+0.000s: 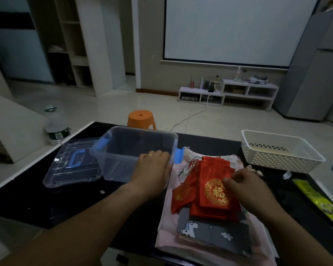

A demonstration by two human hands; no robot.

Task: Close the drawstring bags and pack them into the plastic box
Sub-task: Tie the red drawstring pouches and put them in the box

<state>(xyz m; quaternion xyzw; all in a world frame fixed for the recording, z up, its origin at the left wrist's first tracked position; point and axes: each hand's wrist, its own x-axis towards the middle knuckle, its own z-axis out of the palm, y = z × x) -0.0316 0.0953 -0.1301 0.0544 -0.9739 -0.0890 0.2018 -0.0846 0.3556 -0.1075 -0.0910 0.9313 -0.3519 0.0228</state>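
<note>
Black tabletop [46, 198] before me carries a pile of red drawstring bags [215, 191] on pink cloth [165, 227]. My right hand [244, 187] pinches the topmost one. My left hand [154, 166] grips the near rim of the plastic box [123, 150] just left of the pile. The lid [71, 166] lies beside it, and a white basket [280, 156] sits far right.

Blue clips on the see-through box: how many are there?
2. The left clip sits on the box's left end; the right clip on its right end, beside the left hand holding the rim. None looks hidden.

Dim room: projector screen [236, 29], pale tiled floor [108, 106], orange stool [141, 118].
</note>
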